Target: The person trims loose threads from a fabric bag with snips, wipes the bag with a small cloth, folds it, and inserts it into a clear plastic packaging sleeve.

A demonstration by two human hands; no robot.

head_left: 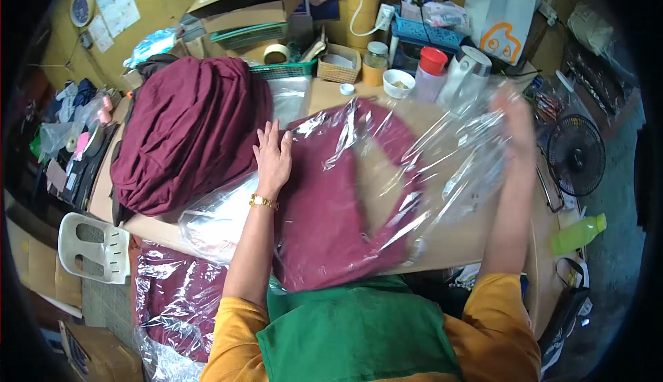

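Observation:
A maroon cloth item [321, 202] lies on the table inside a clear plastic bag [456, 168], with one part of it curving round to the right. My left hand [273, 155] rests at the upper left edge of this cloth, fingers apart, a gold watch on the wrist. At the bag's right end is my right hand [512, 109], blurred, with its fingers around the plastic. A big pile of maroon cloth [190, 133] stands to the left of my left hand. Another clear plastic bag [224, 216] lies between the pile and my left forearm.
Behind are a wicker basket [338, 64], a jar [375, 64], a white bowl [398, 84], a red-lidded container [431, 75] and an electric kettle [466, 75]. A black fan [575, 154] and green bottle [579, 235] are right; a white plastic chair [94, 247] is left.

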